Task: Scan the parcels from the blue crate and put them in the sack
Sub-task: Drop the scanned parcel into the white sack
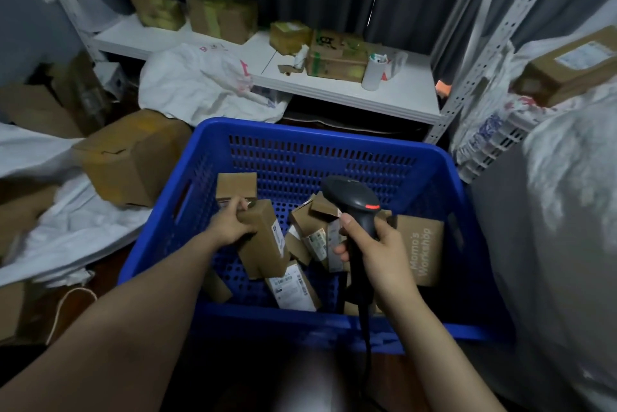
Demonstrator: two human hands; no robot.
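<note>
A white shelf (394, 94) runs across the upper middle of the frame. It carries several cardboard boxes (220, 16) along its back, a green-taped box (337, 54) and an upright white roll (374, 72) toward its right end, and a crumpled white sack (200, 84) draped over its front edge at the left. Below it, the dark floor (107, 281) carries the blue crate (320, 137) at centre, with a brown carton (133, 158) amid white sacking (66, 228) at the left.

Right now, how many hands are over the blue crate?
2. The left hand grips a brown parcel at the left of the blue crate; the right hand holds the black scanner above its middle. No other hand shows.
</note>
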